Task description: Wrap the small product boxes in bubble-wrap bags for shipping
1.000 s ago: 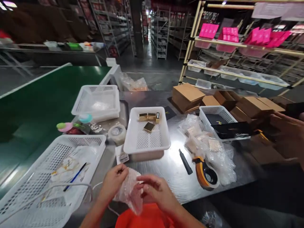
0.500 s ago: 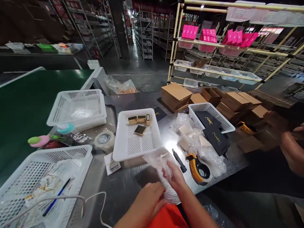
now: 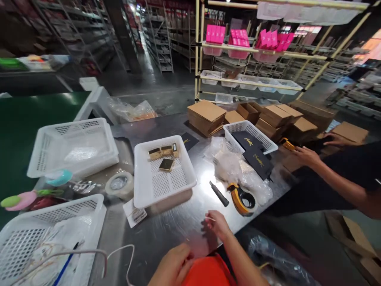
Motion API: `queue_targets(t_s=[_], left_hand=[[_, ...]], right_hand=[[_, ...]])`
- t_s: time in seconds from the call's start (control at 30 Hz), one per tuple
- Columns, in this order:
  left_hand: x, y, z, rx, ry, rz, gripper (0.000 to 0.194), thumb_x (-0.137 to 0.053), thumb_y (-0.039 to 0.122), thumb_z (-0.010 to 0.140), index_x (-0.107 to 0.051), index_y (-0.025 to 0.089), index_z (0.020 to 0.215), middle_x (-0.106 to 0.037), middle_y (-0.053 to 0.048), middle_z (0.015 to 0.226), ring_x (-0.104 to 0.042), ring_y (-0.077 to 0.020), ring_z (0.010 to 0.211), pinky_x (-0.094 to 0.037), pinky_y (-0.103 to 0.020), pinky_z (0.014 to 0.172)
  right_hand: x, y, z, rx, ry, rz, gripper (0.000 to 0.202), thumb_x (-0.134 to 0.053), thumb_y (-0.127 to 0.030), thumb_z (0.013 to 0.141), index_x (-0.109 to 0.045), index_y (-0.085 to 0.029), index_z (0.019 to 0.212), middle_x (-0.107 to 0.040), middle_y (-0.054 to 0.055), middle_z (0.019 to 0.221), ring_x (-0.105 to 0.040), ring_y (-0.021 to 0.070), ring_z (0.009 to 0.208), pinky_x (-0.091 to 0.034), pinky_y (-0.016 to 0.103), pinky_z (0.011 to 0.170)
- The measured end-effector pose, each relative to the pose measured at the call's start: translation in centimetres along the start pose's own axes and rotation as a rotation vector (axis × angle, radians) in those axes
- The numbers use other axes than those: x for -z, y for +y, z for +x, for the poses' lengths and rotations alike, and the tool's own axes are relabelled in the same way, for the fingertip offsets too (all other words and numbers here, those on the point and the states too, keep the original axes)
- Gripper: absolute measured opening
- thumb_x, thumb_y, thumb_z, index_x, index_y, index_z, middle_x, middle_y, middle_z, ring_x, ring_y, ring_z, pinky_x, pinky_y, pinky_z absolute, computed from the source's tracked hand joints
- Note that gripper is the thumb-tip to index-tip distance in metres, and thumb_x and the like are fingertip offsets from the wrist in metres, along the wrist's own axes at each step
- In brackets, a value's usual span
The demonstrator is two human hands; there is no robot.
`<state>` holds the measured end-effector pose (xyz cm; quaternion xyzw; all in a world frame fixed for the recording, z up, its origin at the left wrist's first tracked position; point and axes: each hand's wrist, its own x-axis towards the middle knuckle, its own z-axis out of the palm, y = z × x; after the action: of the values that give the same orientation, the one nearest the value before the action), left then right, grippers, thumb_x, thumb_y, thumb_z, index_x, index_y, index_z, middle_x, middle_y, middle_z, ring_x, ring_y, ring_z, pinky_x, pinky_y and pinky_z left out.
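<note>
My right hand (image 3: 218,225) is closed in a pinch above the metal table's front edge, with a thin pale strip at its fingertips. My left hand (image 3: 178,260) rests low against the red clothing, its fingers curled and partly hidden. Ahead of them a white basket (image 3: 139,174) holds several gold-and-black boxes (image 3: 166,164). A black cutter (image 3: 219,194) lies beyond my right hand, beside a yellow-and-black tape dispenser (image 3: 241,200). Bubble wrap (image 3: 229,165) is heaped behind the dispenser.
White baskets (image 3: 74,167) and a tape roll (image 3: 119,184) are at left. Black pouches (image 3: 258,161) lie by another basket (image 3: 269,143). Cardboard boxes (image 3: 206,115) line the back. At right a person's hand (image 3: 308,157) touches a second dispenser (image 3: 287,144).
The piece of bubble wrap has left my hands and is out of sight. The view has swung right, and the other person's arms now reach toward the boxes.
</note>
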<state>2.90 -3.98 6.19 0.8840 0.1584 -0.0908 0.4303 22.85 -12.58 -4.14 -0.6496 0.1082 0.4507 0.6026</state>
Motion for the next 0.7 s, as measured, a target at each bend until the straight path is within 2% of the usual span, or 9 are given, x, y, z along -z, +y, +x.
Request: queue_targets(t_s=[0.1, 0.2, 0.33, 0.43, 0.6, 0.7], left_hand=[[-0.6, -0.5, -1.1, -0.058, -0.123, 0.036, 0.018, -0.040, 0.022, 0.089, -0.058, 0.020, 0.089, -0.067, -0.006, 0.092, -0.061, -0.0183, 0.083, -0.046, -0.028, 0.075], [-0.9, -0.5, -3.1, -0.141, -0.268, 0.062, 0.020, -0.038, 0.024, 0.091, -0.058, 0.020, 0.092, -0.066, -0.006, 0.093, -0.061, -0.0187, 0.083, -0.047, -0.028, 0.076], [-1.7, -0.8, -6.3, -0.285, -0.448, 0.103, 0.025, -0.035, 0.028, 0.093, -0.059, 0.021, 0.088, -0.066, -0.007, 0.090, -0.062, -0.0197, 0.083, -0.048, -0.029, 0.076], [-3.2, -2.3, -8.9, -0.383, -0.542, 0.093, 0.025, -0.037, 0.031, 0.093, -0.060, 0.023, 0.088, -0.066, -0.005, 0.088, -0.063, -0.0187, 0.080, -0.049, -0.027, 0.074], [-5.9, -4.7, -12.7, -0.465, -0.623, 0.041, 0.027, -0.039, 0.039, 0.093, -0.061, 0.024, 0.085, -0.067, -0.004, 0.081, -0.063, -0.0177, 0.072, -0.050, -0.026, 0.068], [-6.8, -5.3, -13.8, -0.507, -0.693, 0.057, 0.028, -0.039, 0.041, 0.093, -0.060, 0.025, 0.085, -0.068, -0.003, 0.080, -0.064, -0.0163, 0.072, -0.050, -0.022, 0.067]], right_hand=[[-0.8, 8.1, -4.5, -0.169, 0.008, 0.060, 0.020, -0.059, -0.024, 0.082, -0.052, -0.016, 0.065, -0.057, -0.002, 0.058, -0.049, 0.0069, 0.041, -0.033, 0.019, 0.041], [-1.0, 13.3, -8.2, -0.238, 0.046, 0.178, 0.018, -0.059, -0.021, 0.084, -0.055, -0.015, 0.068, -0.060, -0.002, 0.060, -0.051, 0.0070, 0.043, -0.035, 0.019, 0.041], [0.7, 17.6, -11.4, -0.171, 0.234, 0.357, 0.014, -0.059, -0.026, 0.090, -0.059, -0.013, 0.084, -0.063, -0.003, 0.072, -0.054, 0.0067, 0.051, -0.040, 0.018, 0.044], [2.6, 20.7, -14.2, -0.109, 0.420, 0.437, 0.015, -0.057, -0.029, 0.093, -0.059, -0.014, 0.094, -0.062, -0.002, 0.078, -0.054, 0.0063, 0.054, -0.042, 0.018, 0.046], [4.6, 26.1, -20.3, -0.113, 0.634, 0.460, 0.015, -0.057, -0.028, 0.093, -0.059, -0.013, 0.094, -0.058, -0.004, 0.073, -0.051, 0.0056, 0.051, -0.042, 0.018, 0.045], [6.2, 28.8, -24.1, -0.087, 0.775, 0.480, 0.015, -0.059, -0.028, 0.092, -0.060, -0.013, 0.095, -0.060, -0.003, 0.077, -0.053, 0.0066, 0.055, -0.046, 0.019, 0.048]])
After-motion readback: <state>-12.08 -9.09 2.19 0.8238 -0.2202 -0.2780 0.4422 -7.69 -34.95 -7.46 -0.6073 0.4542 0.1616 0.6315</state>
